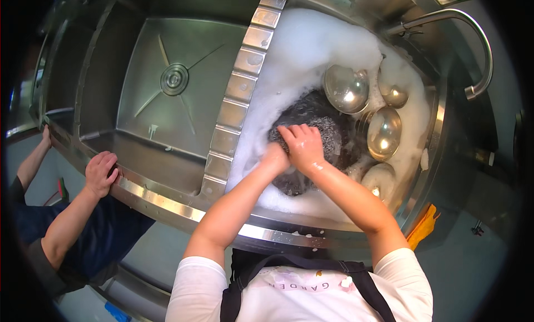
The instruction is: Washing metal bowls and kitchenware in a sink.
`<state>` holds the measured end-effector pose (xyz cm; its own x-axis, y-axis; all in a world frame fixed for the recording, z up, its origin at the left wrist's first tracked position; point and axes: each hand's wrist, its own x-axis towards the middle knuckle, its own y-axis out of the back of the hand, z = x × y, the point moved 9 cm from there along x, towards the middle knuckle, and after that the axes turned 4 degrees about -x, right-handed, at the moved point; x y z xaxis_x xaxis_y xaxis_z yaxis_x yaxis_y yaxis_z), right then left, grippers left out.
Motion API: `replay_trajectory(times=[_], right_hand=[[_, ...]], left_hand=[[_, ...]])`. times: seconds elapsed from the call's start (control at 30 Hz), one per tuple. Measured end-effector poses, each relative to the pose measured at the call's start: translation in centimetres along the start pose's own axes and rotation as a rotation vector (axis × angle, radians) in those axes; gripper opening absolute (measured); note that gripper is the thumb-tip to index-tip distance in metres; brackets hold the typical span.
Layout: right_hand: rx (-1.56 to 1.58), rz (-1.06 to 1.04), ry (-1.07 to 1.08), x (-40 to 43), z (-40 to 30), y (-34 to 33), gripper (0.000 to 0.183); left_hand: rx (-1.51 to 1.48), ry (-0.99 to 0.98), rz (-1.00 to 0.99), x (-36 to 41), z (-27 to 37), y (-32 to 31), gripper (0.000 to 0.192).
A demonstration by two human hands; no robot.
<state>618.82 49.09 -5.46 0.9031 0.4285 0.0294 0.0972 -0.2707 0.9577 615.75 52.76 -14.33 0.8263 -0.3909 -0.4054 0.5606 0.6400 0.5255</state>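
Both my hands are close together over the foamy right-hand basin of a stainless steel sink (319, 234). My left hand (276, 157) is blurred, and its fingers are hidden at the water. Just right of it, my right hand (306, 147) is wet, palm down, its fingertips bent over a dark round patch (313, 103) in the foam. Whether that is a pan or dark water, I cannot tell. Silvery, speckled texture (331, 134) shows beside my right hand. Several shiny metal bowls or ladle heads (346, 88) rest in the suds (308, 38) to the right.
A ribbed metal divider (238, 88) separates the left basin (200, 42), with its round drain (174, 79). A curved faucet (486, 51) arches at right. Another person's hand (100, 172) rests on the front rim. An orange cloth (423, 226) hangs at right.
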Motion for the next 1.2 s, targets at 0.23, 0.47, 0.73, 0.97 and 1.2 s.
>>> replay_trajectory(times=[0.23,0.47,0.73,0.97,1.2], right_hand=[[0.549,-0.033,-0.748,-4.7,11.6,-3.2,0.045],[1.116,-0.245,-0.841,-9.2,12.1,-6.9,0.055],[1.190,-0.402,-0.522,-7.3,10.9,-5.3,0.069],[1.391,0.079,-1.194,-6.8,21.9,-10.8,0.060],[0.687,0.148,-0.946,-6.6,19.3,-5.5,0.044]], left_hand=[[-0.241,0.190,0.198,-0.5,-0.3,3.0,0.051],[-0.565,0.175,0.065,-0.5,-1.8,1.2,0.055],[0.081,-0.652,0.710,-6.1,10.8,11.3,0.039],[-1.032,-0.163,1.116,-7.9,1.4,18.4,0.037],[-1.682,-0.173,0.966,-6.2,-2.6,20.1,0.048]])
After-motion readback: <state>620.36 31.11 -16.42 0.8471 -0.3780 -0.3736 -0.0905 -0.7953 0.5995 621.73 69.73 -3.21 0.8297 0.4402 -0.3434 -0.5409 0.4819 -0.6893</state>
